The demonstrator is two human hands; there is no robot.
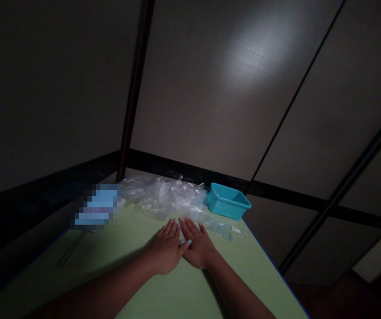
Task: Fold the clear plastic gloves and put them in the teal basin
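Note:
My left hand (168,247) lies palm down near the middle of the green table (243,270), its fingers stretched forward and its thumb reaching over to the other hand. Right beside it, my right hand (197,243) is also flat, fingers extended. A small piece of something pale shows between the two hands, too hidden to make out. Just beyond my fingertips spreads a crumpled heap of clear plastic (173,197). Neither hand is wrapped round anything.
A turquoise plastic basin (228,201) stands at the table's back right, against the plastic. At the left edge is a pixelated light-blue object (99,207) with a thin rod-like shape below it. Panelled walls (203,110) rise behind the table.

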